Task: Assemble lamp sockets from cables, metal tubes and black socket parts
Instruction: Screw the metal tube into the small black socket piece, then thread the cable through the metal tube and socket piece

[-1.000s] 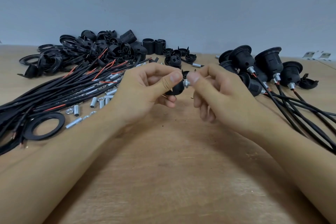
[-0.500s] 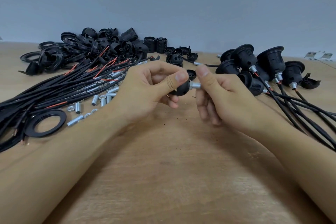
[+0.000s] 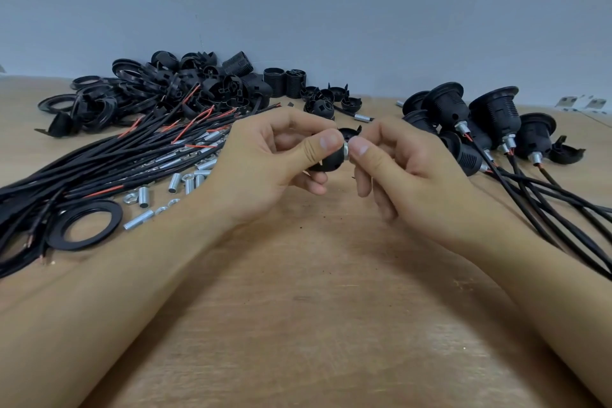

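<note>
Gripping black socket part (image 3: 326, 161), left hand (image 3: 265, 169) fingers curled; right hand (image 3: 400, 172) pinching metal tube (image 3: 346, 153).

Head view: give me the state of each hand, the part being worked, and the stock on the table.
left hand: grips black socket cap
right hand: pinches metal tube
black socket cap: held above table
metal tube: at the cap's end, mostly hidden
finished sockets: piled right, cables attached
cables: loose bundle, left
loose tubes: scattered by cables
</note>
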`<state>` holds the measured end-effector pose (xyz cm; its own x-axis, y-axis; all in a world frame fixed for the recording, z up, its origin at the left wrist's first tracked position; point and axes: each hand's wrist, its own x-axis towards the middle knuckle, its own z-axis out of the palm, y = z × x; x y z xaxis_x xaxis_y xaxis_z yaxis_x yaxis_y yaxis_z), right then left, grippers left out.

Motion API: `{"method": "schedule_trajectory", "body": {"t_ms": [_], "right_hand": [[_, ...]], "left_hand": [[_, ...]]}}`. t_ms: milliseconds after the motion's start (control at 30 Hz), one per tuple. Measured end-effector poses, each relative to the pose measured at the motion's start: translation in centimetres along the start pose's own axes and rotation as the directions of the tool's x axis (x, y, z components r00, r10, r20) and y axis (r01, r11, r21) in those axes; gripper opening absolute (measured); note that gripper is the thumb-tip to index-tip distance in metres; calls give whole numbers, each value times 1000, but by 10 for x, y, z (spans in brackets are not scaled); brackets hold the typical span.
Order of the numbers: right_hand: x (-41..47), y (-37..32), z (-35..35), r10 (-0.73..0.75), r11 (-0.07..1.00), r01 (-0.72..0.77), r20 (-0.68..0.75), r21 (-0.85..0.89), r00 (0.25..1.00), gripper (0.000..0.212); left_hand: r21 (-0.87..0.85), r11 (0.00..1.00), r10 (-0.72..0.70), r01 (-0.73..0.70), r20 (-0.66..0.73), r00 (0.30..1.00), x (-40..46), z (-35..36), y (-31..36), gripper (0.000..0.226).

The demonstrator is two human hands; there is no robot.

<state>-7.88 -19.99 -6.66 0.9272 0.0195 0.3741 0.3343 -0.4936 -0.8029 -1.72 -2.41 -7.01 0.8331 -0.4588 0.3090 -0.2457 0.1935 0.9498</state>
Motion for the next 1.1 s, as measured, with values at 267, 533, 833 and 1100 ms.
{"method": "schedule_trajectory", "body": {"t_ms": [267,533,833,1100], "right_hand": [[1,-1,0,42,998,-44,35,45,999,31],[4,5,3,180,981,-183,48,61,982,53],[10,14,-2,298,948,-285,-86,139,951,49],[8,12,0,310,941,-298,-55,159,949,47]], "left_hand": [[47,999,9,-9,3,1000,1,-2,-1,29],[213,966,139,-145,42,989,-4,1,-3,34],[965,0,135,261,-259,956,10,-62,1,29],[928,57,59,369,-372,926,11,-75,4,18]]}}
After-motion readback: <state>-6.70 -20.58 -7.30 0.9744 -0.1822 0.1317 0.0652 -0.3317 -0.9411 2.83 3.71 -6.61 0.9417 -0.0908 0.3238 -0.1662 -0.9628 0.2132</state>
